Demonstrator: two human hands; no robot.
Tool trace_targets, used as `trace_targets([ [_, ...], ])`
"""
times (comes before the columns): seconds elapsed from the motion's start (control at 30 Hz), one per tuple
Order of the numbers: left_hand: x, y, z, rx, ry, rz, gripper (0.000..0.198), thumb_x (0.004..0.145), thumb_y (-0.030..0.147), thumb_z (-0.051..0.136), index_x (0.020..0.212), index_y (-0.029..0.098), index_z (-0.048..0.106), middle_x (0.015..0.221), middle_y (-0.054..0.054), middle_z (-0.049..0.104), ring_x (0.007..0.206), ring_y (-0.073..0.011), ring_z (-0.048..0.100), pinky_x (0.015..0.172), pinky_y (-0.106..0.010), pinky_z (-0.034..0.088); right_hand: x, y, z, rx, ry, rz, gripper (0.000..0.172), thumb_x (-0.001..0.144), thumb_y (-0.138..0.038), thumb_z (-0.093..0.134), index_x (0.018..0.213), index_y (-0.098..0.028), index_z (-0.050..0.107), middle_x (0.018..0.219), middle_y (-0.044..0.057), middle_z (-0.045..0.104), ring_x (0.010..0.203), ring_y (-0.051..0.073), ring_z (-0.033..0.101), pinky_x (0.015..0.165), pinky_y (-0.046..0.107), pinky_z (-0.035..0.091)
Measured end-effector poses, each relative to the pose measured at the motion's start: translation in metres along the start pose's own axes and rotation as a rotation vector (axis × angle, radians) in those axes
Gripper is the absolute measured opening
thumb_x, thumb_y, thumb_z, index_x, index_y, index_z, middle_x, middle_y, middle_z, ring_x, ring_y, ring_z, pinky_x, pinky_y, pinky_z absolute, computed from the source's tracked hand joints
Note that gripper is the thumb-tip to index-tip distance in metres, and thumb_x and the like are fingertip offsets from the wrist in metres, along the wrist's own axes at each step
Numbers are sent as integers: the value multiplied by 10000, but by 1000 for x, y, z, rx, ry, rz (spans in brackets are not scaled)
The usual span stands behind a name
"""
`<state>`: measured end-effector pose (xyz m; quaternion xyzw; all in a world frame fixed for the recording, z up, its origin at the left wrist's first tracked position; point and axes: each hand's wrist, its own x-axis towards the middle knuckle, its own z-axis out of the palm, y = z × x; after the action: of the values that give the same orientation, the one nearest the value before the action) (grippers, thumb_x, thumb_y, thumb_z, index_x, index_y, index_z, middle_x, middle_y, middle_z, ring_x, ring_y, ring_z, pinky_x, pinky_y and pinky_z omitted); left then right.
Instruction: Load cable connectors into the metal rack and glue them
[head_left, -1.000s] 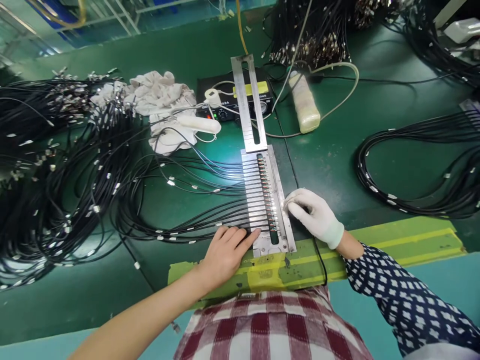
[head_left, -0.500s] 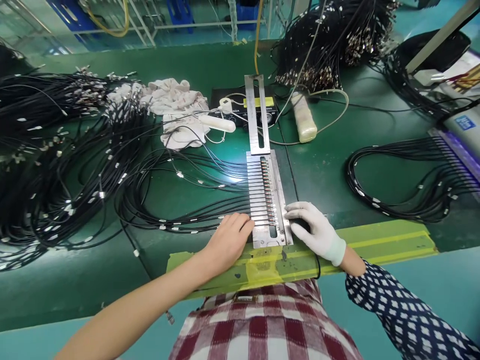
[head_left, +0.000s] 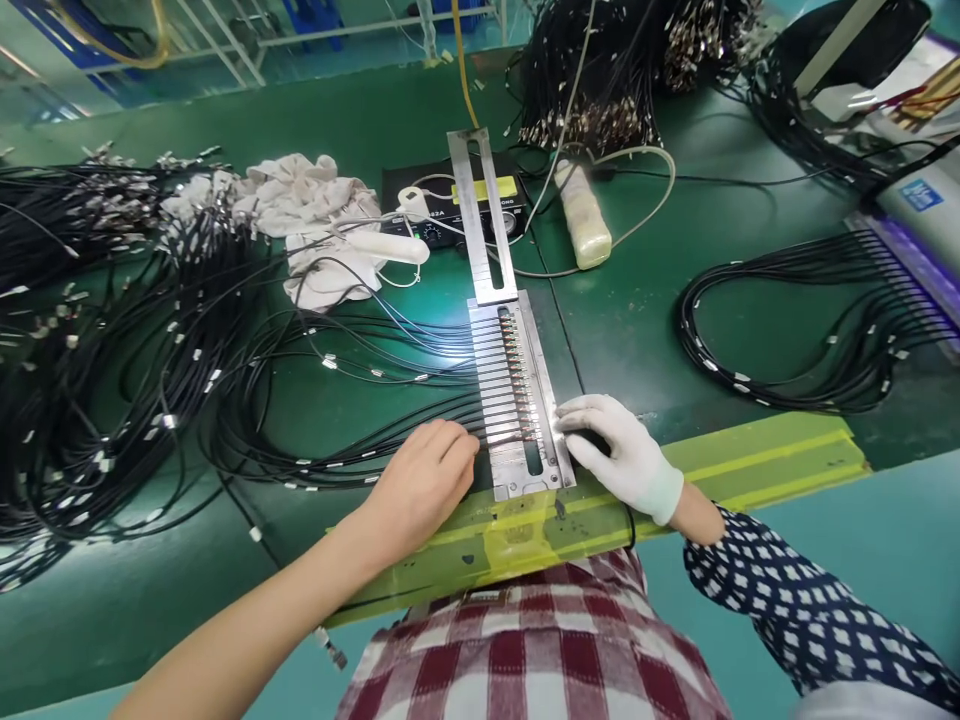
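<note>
A slotted metal fixture (head_left: 504, 480) lies on the bench in front of me. Several black cables (head_left: 390, 432) enter its left side in a row of grooves, their stripped ends (head_left: 517, 375) lined up across the slot. My left hand (head_left: 424, 480), bare, is closed beside the fixture's lower left edge, over the lowest cables. Its fingertips are hidden, so what they pinch does not show. On the opposite side, my right hand (head_left: 622, 455) in a white glove has its fingers and thumb against the fixture's right edge, gripping it. The fixture's hinged-looking slotted plate (head_left: 469, 200) extends away at the far end.
Behind the plate sits a black control box (head_left: 405, 190), near a white cloth (head_left: 322, 270) and a wrapped bar (head_left: 583, 220). Cable bundles (head_left: 150, 390) pile up at left. More looped cables (head_left: 712, 365) run into a device (head_left: 926, 225) at right. Yellow-green tape (head_left: 780, 450) covers the front edge.
My left hand has drawn slightly left, away from the fixture's edge. My right hand stays at the right edge. The whole view has shifted and tilted a little.
</note>
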<state>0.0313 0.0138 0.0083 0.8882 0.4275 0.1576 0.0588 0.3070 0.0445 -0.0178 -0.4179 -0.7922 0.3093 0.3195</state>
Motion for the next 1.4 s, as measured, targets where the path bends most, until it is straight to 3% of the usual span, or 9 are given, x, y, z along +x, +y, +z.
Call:
trace_targets([
  [0.13,-6,2,-12,-210,78,-35,113,915,64,512,936,170,546,870,-38,605,851,-154,564,791,-278,488,8,-18,3,57,5,-34,177,960,-353,537,998,-228,655,1045,95,655,1010,256,603,907,443,498],
  [0.27,-14,5,-15,-338,87,-89,140,918,65,532,995,181,545,921,-41,610,899,-141,580,817,-257,495,21,-29,10,159,-39,-117,251,990,-352,493,854,-219,657,997,78,637,969,233,591,892,411,477],
  [0.47,-14,15,-11,-391,95,-96,246,920,68,545,1139,181,543,1009,-65,640,967,-150,603,878,-279,505,29,-38,15,398,-122,58,375,1004,-417,480,733,-191,609,895,65,626,867,204,599,822,354,487],
  [0.67,-12,15,-1,-431,149,29,375,932,41,484,1270,197,531,1051,-80,679,941,-157,630,848,-305,517,28,-45,14,510,-162,161,400,995,-497,478,813,-178,638,874,61,617,828,194,592,782,330,495],
  [0.9,-14,13,-4,-558,120,35,539,906,-26,443,1386,215,478,1099,-75,647,971,-138,606,835,-254,512,28,-51,15,630,-175,212,445,969,-560,490,823,-162,629,828,46,590,805,183,568,768,313,474],
  [1.17,-12,12,-9,-501,27,116,590,930,-11,347,1468,222,408,1106,-93,602,980,-153,575,896,-289,476,27,-55,16,693,-205,257,443,965,-551,493,768,-165,583,766,20,544,736,161,525,691,286,452],
  [1.4,-7,13,-11,-356,55,173,545,970,53,324,1476,242,397,1008,-87,606,890,-159,579,823,-287,490,25,-56,15,655,-204,240,475,969,-580,467,780,-161,590,808,36,573,764,172,540,707,295,438],
])
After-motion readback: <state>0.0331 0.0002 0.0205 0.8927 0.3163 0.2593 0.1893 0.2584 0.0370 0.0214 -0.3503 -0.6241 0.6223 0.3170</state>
